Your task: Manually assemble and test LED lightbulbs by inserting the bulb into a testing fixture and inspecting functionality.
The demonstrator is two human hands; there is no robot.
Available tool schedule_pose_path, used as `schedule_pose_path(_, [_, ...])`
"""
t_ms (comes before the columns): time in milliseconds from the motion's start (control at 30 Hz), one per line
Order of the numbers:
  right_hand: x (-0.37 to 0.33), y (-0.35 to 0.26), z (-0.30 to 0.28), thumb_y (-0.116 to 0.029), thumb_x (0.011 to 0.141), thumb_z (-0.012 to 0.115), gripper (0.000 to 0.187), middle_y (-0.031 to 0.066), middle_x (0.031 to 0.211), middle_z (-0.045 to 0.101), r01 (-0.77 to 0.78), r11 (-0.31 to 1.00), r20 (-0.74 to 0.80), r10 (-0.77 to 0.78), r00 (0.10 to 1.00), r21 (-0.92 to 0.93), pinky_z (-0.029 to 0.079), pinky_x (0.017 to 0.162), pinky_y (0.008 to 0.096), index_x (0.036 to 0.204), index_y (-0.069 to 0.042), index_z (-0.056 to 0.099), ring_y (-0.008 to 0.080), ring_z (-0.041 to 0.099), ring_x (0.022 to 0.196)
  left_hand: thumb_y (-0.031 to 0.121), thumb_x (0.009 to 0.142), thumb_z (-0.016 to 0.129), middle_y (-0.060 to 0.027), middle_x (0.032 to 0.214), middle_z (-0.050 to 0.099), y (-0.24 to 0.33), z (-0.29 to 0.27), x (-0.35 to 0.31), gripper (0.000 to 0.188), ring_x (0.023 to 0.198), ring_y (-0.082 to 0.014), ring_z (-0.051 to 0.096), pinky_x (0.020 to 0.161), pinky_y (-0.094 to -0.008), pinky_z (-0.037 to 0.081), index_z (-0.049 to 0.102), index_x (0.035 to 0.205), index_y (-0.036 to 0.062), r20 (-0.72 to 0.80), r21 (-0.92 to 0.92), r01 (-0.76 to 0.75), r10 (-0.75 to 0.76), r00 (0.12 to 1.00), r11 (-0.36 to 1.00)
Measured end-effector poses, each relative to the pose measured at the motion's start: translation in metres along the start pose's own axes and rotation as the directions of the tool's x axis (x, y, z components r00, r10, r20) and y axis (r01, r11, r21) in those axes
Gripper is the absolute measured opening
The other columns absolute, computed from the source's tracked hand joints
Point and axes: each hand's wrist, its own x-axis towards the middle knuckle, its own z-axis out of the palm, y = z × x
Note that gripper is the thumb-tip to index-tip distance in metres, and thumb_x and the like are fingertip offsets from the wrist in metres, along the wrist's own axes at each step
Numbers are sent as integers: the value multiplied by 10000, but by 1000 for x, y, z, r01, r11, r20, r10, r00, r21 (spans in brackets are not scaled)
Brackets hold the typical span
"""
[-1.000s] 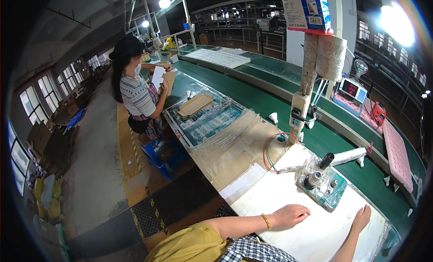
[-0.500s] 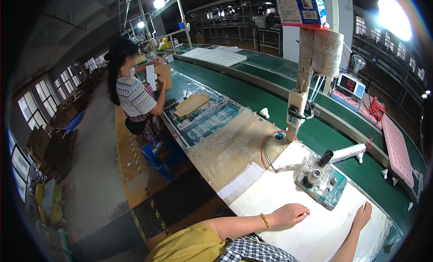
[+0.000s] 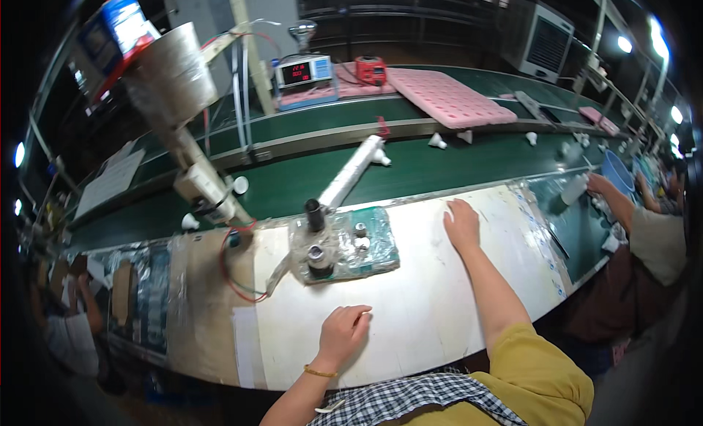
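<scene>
One loosely curled left hand [image 3: 344, 334] lies empty over the white board [image 3: 417, 305] at lower centre; the right hand [image 3: 463, 224] rests right of centre, fingers extended, gripping nothing visible. The plastic-wrapped green fixture [image 3: 379, 243] sits mid-frame, apart from both, below the green belt [image 3: 425, 169].

A pink tray [image 3: 452, 98] lies near a red device [image 3: 371, 73].

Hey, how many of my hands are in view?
2: left hand over the white board, nearer you; right hand farther forward, right of the plastic-wrapped fixture. Neither is hidden.
</scene>
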Motion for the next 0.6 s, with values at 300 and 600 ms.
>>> schedule_pose_path(300, [75, -41, 23, -277, 796, 704, 564, 135, 1302, 483, -23, 996, 113, 13, 994, 87, 353, 1032, 451, 1282, -75, 500, 313, 408, 1263, 119, 812, 652, -48, 721, 642, 6, 7, 10, 77, 639, -208, 587, 603, -333, 472, 683, 874, 84, 36, 12, 68, -68, 997, 998])
schedule_pose_path(600, [171, -93, 112, -330, 699, 768, 503, 108, 1187, 525, 309, 950, 53, -307, 950, -37, 327, 1038, 470, 1120, -124, 585, 309, 414, 1240, 134, 868, 596, -182, 870, 655, 13, 12, 2, 119, 809, -364, 591, 729, -471, 458, 661, 893, 38, 72, 2, 288, -287, 955, 958])
